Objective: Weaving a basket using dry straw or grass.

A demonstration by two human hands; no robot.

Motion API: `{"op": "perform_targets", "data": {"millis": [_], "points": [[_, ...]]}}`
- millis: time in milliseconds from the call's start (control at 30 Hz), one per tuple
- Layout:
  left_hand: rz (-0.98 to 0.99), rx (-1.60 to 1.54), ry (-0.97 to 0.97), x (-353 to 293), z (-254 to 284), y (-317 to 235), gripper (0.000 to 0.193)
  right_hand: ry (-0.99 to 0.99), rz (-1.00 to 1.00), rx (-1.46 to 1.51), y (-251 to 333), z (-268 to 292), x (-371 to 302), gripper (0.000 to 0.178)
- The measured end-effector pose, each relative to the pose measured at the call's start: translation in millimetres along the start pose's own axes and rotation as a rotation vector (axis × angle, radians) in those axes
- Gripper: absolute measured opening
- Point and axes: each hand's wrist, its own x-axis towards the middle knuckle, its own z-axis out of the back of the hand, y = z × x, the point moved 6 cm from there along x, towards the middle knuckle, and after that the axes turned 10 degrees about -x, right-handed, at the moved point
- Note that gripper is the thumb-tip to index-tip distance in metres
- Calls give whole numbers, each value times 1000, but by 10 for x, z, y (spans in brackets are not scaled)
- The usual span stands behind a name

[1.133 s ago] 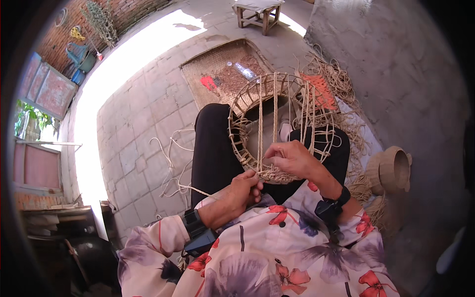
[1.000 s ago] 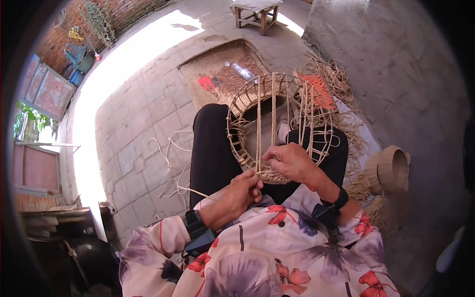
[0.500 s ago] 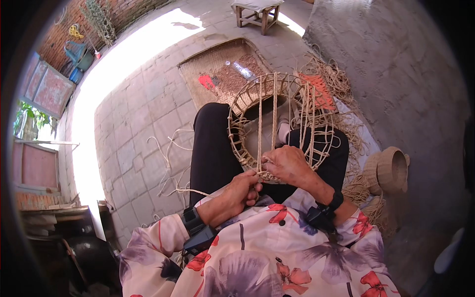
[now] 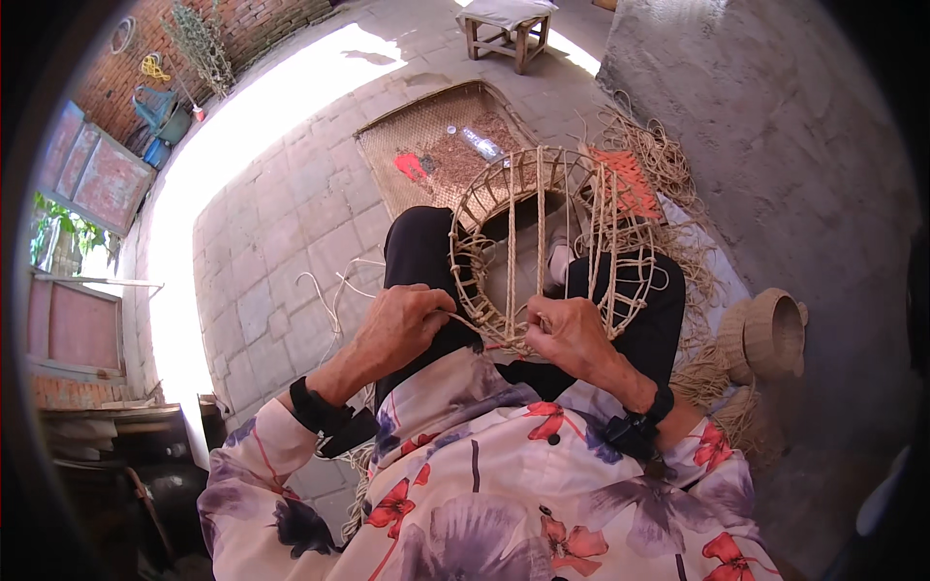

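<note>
A round open frame (image 4: pixel 459 254) wound with beige cord rests on my lap between my knees. Several twisted cords (image 4: pixel 511 242) run across it from the far rim to the near rim. My left hand (image 4: pixel 412 324) is off to the left of the frame, fingers pinched on a strand of cord (image 4: pixel 470 321) that leads back to the near rim. My right hand (image 4: pixel 570 334) is closed at the near rim, by the lower end of a crossing cord. Its fingertips press there, and what exactly they pinch is hidden.
Loose cord (image 4: pixel 329 295) trails over the paving at my left. On the right lie heaped cords (image 4: pixel 647 160), an orange woven piece (image 4: pixel 625 184) and round woven baskets (image 4: pixel 775 334). Ahead are a flat woven tray (image 4: pixel 383 160) holding a plastic bottle (image 4: pixel 481 143), and a wooden stool (image 4: pixel 506 34).
My left hand has moved left and up from the near rim, drawing a strand of cord out with it. The right hand stays at the rim, shifted slightly right.
</note>
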Motion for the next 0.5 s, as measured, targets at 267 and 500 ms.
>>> {"op": "perform_targets", "data": {"millis": [267,500], "points": [[7,-311,-139,166,-7,-201,20,-6,-72,203,-79,74,-55,6],[46,-620,63,362,-628,-287,18,20,-208,389,-200,115,-62,11]]}}
